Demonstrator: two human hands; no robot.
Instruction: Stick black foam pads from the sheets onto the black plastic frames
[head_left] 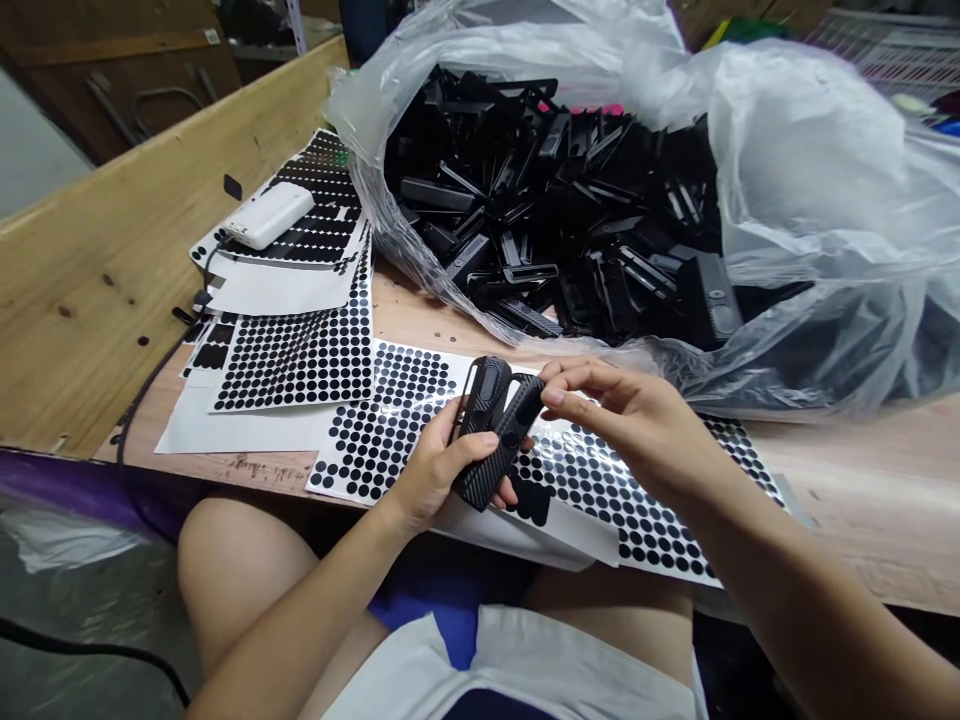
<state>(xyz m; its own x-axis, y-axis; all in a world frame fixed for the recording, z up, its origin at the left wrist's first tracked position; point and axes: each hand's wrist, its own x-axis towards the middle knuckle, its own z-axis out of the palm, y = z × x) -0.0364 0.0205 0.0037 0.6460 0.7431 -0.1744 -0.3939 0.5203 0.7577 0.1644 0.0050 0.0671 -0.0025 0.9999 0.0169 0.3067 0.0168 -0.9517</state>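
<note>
Two slim black plastic casings with a carbon-fibre pattern lie side by side in my left hand (439, 465). The left casing (489, 385) has an oval recess and a thin frame along its edge. The right casing (491, 470) slants across it, with dark round spots on its face. My left thumb presses on it, and the other fingers curl underneath. At its upper end, my right hand (615, 400) pinches the corner between thumb and fingers; whether a small sticker is there too, I cannot tell. Beneath both hands lies a sheet of round black stickers (592, 485).
A large clear plastic bag (817, 230) full of black casings (540, 200) fills the back. More sticker sheets (300, 360) are stacked at left, with a white power bank (270, 215) and cable on top. A wooden board (150, 220) walls the left side.
</note>
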